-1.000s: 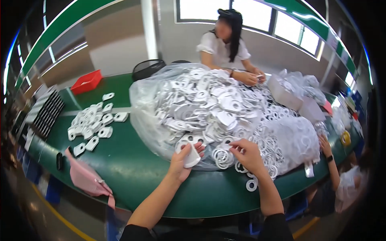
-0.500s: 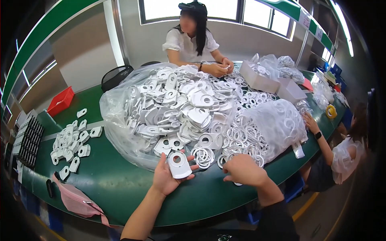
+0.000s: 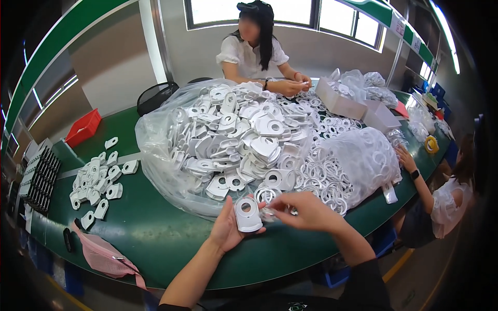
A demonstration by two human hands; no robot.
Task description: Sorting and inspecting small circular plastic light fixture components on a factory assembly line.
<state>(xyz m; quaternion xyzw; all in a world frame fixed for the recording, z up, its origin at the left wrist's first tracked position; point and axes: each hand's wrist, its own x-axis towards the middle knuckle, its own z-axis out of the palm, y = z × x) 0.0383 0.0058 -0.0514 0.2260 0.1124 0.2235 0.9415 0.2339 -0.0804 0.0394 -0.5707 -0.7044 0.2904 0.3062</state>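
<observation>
On the fingers of my left hand rests a white plastic plate, rounded at the top with a round hole, gripped at its sides. My right hand is just to the right of it, fingers curled and thumb bent in. Whether a small piece sits in those fingertips is blurred and hidden. Beyond both hands lies a large heap of similar white plates in a clear plastic bag. White rings are piled to the right of the heap.
Loose white plates lie at left, near a red tray, stacked black racks and a pink pouch. A bag of rings stands at right. Across the table a person handles small parts; another person's hand touches the bag.
My right hand has come left and up from the ring pile's near edge to beside the held plate. The view has shifted slightly; my left hand still holds the plate.
</observation>
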